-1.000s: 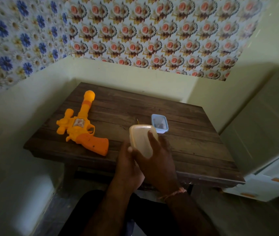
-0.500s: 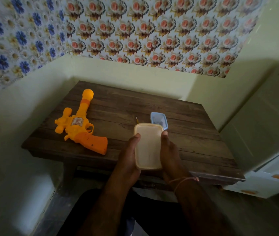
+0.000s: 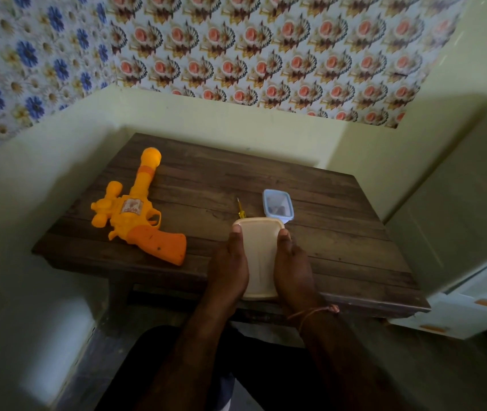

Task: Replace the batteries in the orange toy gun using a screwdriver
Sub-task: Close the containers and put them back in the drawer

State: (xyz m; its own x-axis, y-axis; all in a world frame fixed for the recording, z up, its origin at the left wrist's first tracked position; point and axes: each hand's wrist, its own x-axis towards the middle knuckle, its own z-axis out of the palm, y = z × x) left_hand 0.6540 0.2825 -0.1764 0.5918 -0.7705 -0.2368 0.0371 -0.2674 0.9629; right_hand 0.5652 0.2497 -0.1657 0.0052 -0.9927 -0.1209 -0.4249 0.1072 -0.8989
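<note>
The orange toy gun (image 3: 135, 213) lies flat on the left of the wooden table (image 3: 340, 232), barrel pointing away. A cream plastic box (image 3: 260, 256) is held flat near the table's front edge. My left hand (image 3: 228, 266) grips its left side and my right hand (image 3: 294, 266) grips its right side, thumbs on the top corners. A small yellow-handled screwdriver (image 3: 240, 210) lies just beyond the box. A small clear container with a blue rim (image 3: 277, 206) stands beside it, something dark inside.
The table stands in a corner, with pale walls to the left and behind. A pale cabinet (image 3: 458, 218) stands close on the right, with white drawers (image 3: 467, 310) low down. My dark-clad lap is below the table's front edge.
The cream box was turned from tilted upright to flat, and both hands shifted to hold its two sides. The screwdriver behind it came into view.
</note>
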